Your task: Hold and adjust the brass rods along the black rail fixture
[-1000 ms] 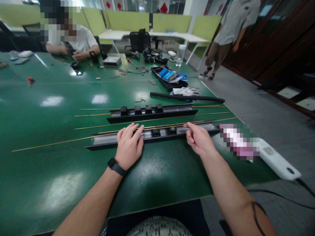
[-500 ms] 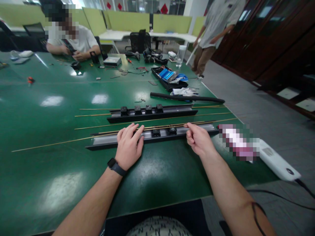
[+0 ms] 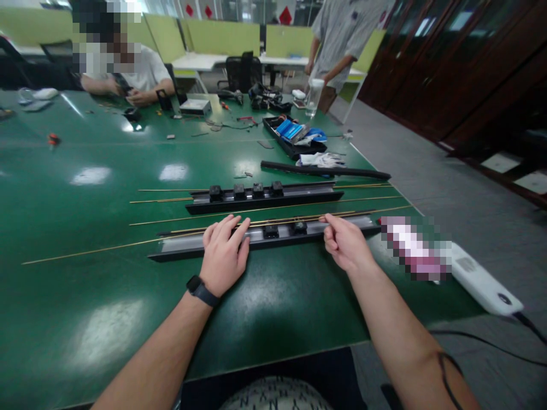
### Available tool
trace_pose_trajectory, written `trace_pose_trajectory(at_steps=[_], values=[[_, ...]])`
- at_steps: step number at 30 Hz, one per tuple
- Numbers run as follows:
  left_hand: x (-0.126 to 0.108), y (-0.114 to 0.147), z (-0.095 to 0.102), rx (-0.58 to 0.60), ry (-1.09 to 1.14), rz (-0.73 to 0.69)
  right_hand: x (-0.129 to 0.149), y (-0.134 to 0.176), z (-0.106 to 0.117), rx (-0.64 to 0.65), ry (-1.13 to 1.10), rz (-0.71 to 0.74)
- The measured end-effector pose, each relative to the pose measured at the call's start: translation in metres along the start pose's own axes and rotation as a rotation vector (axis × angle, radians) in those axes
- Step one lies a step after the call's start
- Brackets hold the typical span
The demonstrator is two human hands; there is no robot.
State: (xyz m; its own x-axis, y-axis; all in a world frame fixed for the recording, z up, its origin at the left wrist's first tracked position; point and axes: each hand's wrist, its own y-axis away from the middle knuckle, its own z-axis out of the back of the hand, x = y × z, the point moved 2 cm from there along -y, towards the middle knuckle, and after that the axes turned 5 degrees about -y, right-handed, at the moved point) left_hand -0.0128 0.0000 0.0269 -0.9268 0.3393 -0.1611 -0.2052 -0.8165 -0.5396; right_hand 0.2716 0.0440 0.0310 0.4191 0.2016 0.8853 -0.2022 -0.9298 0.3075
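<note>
My left hand (image 3: 225,250) lies over the nearer black channel (image 3: 179,246), fingers stretched out and slightly apart across it. Farther right, my right hand (image 3: 345,240) is closed, with thumb and forefinger pinching a thin brass rod (image 3: 273,222) that runs along the channel's top. Between the hands, two small black blocks (image 3: 299,227) sit inside the channel. The rod's thin end reaches out over the table to the left. Just beyond lies a second black channel (image 3: 265,202) holding several black blocks (image 3: 239,191). My left fingers partly hide the nearer channel.
Loose brass rods (image 3: 171,221) lie around the channels on the green table (image 3: 128,307). Behind are a black foam tube (image 3: 325,169), white gloves (image 3: 320,160) and a black tray (image 3: 294,149). A white device (image 3: 482,276) stands at right. One person (image 3: 128,71) sits opposite; another (image 3: 342,45) stands behind.
My hands have hardly moved; the brass rod's left end has shifted very slightly to the right. The standing person has moved left, behind the clear cup.
</note>
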Motion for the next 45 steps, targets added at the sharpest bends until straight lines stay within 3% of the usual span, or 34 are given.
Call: trace_pose_trajectory(at_steps=[10, 45], values=[[-0.0005, 0.0006, 0.0002, 0.007, 0.004, 0.011, -0.0018, 0.0012, -0.0015, 0.056, 0.045, -0.030], [0.0004, 0.0008, -0.0005, 0.004, 0.019, 0.013, -0.0007, 0.0022, -0.0015, 0.061, 0.051, -0.034]])
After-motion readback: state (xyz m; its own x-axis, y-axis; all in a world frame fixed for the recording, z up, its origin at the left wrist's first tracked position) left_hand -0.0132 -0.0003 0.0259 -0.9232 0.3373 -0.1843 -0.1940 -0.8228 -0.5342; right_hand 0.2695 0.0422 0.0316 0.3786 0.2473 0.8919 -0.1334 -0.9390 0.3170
